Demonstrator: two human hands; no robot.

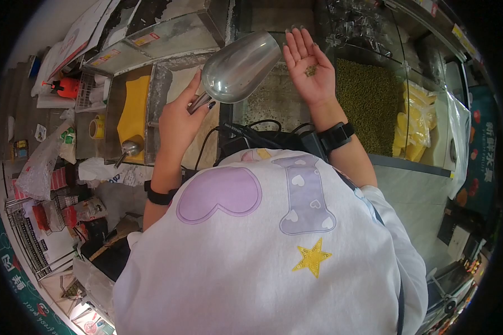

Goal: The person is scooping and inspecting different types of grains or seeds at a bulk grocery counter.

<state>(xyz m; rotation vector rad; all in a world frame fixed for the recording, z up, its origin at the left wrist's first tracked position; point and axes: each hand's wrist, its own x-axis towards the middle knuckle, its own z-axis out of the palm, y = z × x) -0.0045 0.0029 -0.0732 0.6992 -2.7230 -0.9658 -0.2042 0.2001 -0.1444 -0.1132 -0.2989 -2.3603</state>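
Metal scoop (241, 67) in left grip (178, 120); small grains (311, 71) on right grip (313, 78)

Left grip: fingers closed around the scoop's handle. Scoop bowl extends to the right of this grip, its lip near the right fingertips.
Right grip: palm up, fingers extended, thumb apart; the grains lie in a small heap on the palm.
Dark watch (337, 135): on the wrist just below the right grip.
Dark band (160, 195): on the wrist below the left grip.
Speckled pale grain (269, 106): in a bin between the two grips.
Black cables (268, 122): lower, between the forearms.
Yellow fill (133, 106): in a bin left of the left grip.
Small metal scoop (131, 148): on the yellow fill's lower end.
Green beans (368, 106): in a bin right of the right grip.
Bagged yellow goods (416, 120): farther right.
Yellow tape roll (96, 127): farther left of the left grip.
Red bottle (67, 87): farthest left listed.
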